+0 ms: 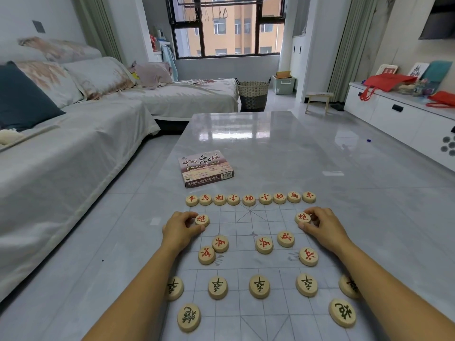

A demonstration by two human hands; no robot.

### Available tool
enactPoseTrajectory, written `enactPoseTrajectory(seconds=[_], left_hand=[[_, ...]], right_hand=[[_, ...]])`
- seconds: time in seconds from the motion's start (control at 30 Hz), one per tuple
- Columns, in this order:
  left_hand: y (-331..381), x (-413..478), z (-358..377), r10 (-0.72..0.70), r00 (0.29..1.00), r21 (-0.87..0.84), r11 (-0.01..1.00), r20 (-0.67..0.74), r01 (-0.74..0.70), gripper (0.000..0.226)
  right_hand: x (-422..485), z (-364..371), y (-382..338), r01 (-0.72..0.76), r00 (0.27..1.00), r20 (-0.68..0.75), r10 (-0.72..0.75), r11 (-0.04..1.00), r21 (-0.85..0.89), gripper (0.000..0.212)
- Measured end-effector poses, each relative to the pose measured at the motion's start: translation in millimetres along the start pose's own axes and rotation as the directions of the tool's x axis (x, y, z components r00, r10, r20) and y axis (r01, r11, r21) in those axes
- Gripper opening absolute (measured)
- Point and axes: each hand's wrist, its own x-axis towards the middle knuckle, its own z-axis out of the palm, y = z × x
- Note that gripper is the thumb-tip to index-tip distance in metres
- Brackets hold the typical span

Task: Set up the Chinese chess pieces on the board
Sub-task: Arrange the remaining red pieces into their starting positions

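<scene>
On the glossy bench [283, 148], left hand [181, 230] and right hand [322, 227] fingers each pinch a red cannon disc [202, 219] by its rim: light, hard, probably slippery.

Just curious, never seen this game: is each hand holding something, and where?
The left hand grips the left red cannon piece by its rim; the right hand grips the right red cannon piece likewise.

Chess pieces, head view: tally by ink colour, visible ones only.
Red pieces: 16, including the left cannon pinched by the left hand and the right cannon pinched by the right hand
Black pieces: 7
Total: 23
</scene>
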Motion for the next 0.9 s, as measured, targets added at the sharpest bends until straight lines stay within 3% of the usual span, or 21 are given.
enactPoseTrajectory(seconds=[0.17, 0.4, 0.57, 0.73, 0.8, 0.9], left_hand=[[-1.8, -5.2, -9.7, -0.019, 0.997, -0.234, 0.972, 0.069, 0.035, 0.048], [-1.7, -31.9, -28.2, 0.031, 0.968, -0.247, 0.968, 0.250, 0.033, 0.029], [6.0, -53.7, -18.6, 0.129, 0.926, 0.061, 0.985, 0.355, -0.160, 0.050], [-2.8, -58.2, -15.9, 0.176, 0.949, 0.168, 0.960, 0.262, -0.224, 0.042], [-10.0, -56.9, -18.3, 0.128, 0.983, 0.178, 0.972, 0.134, -0.151, 0.038], [-16.4, -51.2, -24.9, 0.072, 0.997, 0.209, 0.976, -0.037, -0.063, 0.038]], right_hand=[[-0.9, 0.1, -0.2, 0.004, 1.000, -0.008, -0.004, 1.000, 0.008, 0.040], [-1.9, -0.9, -0.2, 0.001, 1.000, -0.012, 0.000, 1.000, 0.027, 0.050], [-3.5, -5.1, 0.7, -0.018, 1.000, 0.001, 0.018, 0.983, 0.185, 0.052], [-7.2, -11.8, -11.6, -0.050, 0.985, -0.144, 0.098, 0.951, 0.305, 0.042], [-12.6, -9.5, -27.1, 0.006, 0.977, -0.204, 0.058, 0.954, 0.300, 0.036], [-25.6, 2.3, -62.6, 0.115, 0.985, -0.160, -0.069, 0.946, 0.302, 0.029]])
